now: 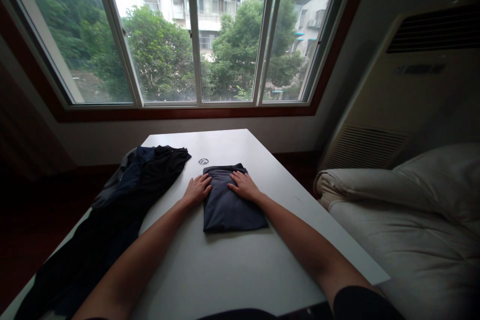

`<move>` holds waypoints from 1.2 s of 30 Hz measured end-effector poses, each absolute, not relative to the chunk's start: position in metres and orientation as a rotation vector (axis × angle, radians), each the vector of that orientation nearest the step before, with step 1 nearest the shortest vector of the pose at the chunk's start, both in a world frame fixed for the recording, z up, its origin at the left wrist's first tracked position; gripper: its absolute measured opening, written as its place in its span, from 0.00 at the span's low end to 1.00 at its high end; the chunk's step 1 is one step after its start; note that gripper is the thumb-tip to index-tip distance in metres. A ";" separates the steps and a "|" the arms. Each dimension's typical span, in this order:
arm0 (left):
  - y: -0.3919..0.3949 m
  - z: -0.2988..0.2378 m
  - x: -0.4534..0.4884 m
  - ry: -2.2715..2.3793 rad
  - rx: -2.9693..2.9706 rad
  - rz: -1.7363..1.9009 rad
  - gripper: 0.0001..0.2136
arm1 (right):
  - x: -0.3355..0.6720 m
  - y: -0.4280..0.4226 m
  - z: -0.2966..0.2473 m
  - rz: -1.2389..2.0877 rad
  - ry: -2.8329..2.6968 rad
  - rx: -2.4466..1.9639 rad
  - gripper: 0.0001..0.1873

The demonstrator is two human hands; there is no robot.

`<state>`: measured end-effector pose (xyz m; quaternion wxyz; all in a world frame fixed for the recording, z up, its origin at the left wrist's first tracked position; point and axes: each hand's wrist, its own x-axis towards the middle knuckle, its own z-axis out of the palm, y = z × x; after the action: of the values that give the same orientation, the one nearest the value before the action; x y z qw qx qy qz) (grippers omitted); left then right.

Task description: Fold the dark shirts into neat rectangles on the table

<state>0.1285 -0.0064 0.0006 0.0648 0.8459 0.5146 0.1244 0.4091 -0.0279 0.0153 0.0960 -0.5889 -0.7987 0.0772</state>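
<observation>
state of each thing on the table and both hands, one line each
folded garment: folded into a neat flat rectangle, lying on the white table
left hand: open, palm down, fingers on the garment's left edge
right hand: open, flat on top of the garment
dark clothes pile: unfolded, rumpled, spread along the table's left side
window: panes look shut

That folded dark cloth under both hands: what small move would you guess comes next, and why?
Probably a smoothing press outward. Both the left hand and right hand lie flat and open on the far end of the folded cloth, which already sits as a neat rectangle on the white table, apart from the dark clothes pile.
</observation>
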 end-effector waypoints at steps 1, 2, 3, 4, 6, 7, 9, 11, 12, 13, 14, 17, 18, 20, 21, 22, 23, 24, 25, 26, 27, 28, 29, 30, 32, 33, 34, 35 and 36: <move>-0.006 0.001 0.128 1.554 2.552 0.375 0.24 | 0.409 -0.028 0.015 0.227 -2.364 -1.746 0.41; -0.006 0.001 0.128 1.555 2.550 0.374 0.24 | 0.409 -0.028 0.015 0.225 -2.362 -1.746 0.41; -0.006 0.001 0.129 1.556 2.549 0.374 0.24 | 0.409 -0.028 0.015 0.223 -2.360 -1.747 0.41; -0.006 0.001 0.129 1.555 2.549 0.375 0.24 | 0.409 -0.028 0.015 0.223 -2.360 -1.748 0.41; -0.006 0.000 0.129 1.551 2.553 0.377 0.25 | 0.409 -0.028 0.015 0.225 -2.367 -1.747 0.41; -0.006 0.000 0.129 1.549 2.556 0.378 0.25 | 0.409 -0.028 0.015 0.224 -2.370 -1.746 0.41; -0.005 -0.001 0.129 1.548 2.563 0.381 0.25 | 0.409 -0.027 0.014 0.218 -2.370 -1.744 0.41; -0.004 -0.002 0.128 1.549 2.571 0.382 0.25 | 0.410 -0.027 0.013 0.212 -2.368 -1.740 0.41; -0.004 -0.003 0.128 1.549 2.574 0.383 0.25 | 0.410 -0.026 0.013 0.211 -2.367 -1.737 0.41; -0.004 -0.003 0.128 1.550 2.576 0.386 0.25 | 0.410 -0.026 0.012 0.211 -2.368 -1.731 0.41; -0.004 -0.003 0.128 1.549 2.579 0.388 0.25 | 0.410 -0.026 0.012 0.212 -2.369 -1.726 0.41; -0.004 -0.003 0.127 1.542 2.585 0.397 0.25 | 0.411 -0.026 0.012 0.211 -2.365 -1.719 0.40; -0.004 -0.003 0.127 1.540 2.587 0.398 0.24 | 0.411 -0.026 0.012 0.209 -2.362 -1.720 0.40; -0.005 -0.002 0.128 1.543 2.586 0.395 0.24 | 0.411 -0.026 0.012 0.204 -2.358 -1.722 0.40; -0.005 -0.001 0.128 1.547 2.584 0.392 0.24 | 0.411 -0.027 0.013 0.202 -2.359 -1.721 0.40; -0.005 -0.001 0.128 1.549 2.582 0.389 0.24 | 0.410 -0.027 0.013 0.200 -2.359 -1.720 0.40; -0.005 -0.001 0.128 1.550 2.582 0.388 0.24 | 0.410 -0.027 0.013 0.198 -2.359 -1.717 0.40; -0.006 -0.001 0.128 1.549 2.581 0.389 0.24 | 0.410 -0.027 0.013 0.197 -2.358 -1.715 0.39; -0.006 -0.001 0.128 1.548 2.581 0.390 0.25 | 0.410 -0.027 0.013 0.197 -2.358 -1.713 0.39; -0.005 -0.001 0.129 1.546 2.580 0.391 0.25 | 0.410 -0.027 0.013 0.199 -2.358 -1.713 0.39; -0.005 -0.001 0.129 1.544 2.579 0.391 0.25 | 0.411 -0.027 0.013 0.201 -2.358 -1.714 0.39; -0.005 -0.002 0.129 1.543 2.579 0.391 0.25 | 0.411 -0.027 0.012 0.202 -2.359 -1.717 0.40; -0.005 -0.002 0.129 1.542 2.578 0.390 0.25 | 0.411 -0.027 0.012 0.202 -2.359 -1.720 0.40; -0.004 -0.002 0.129 1.541 2.579 0.390 0.25 | 0.411 -0.026 0.011 0.202 -2.360 -1.721 0.40; -0.004 -0.003 0.129 1.541 2.580 0.392 0.25 | 0.411 -0.026 0.010 0.200 -2.359 -1.720 0.40; -0.004 -0.004 0.129 1.542 2.580 0.392 0.25 | 0.411 -0.025 0.010 0.202 -2.358 -1.719 0.40; -0.004 -0.004 0.129 1.543 2.580 0.392 0.25 | 0.412 -0.025 0.010 0.203 -2.358 -1.718 0.40; -0.004 -0.004 0.129 1.544 2.579 0.392 0.25 | 0.412 -0.025 0.009 0.205 -2.358 -1.716 0.40; -0.004 -0.004 0.129 1.543 2.579 0.392 0.25 | 0.412 -0.025 0.009 0.206 -2.359 -1.715 0.40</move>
<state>0.1285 -0.0040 -0.0036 0.0555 0.8496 0.5084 0.1291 0.4118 -0.0252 0.0093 0.1087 -0.5831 -0.8021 0.0701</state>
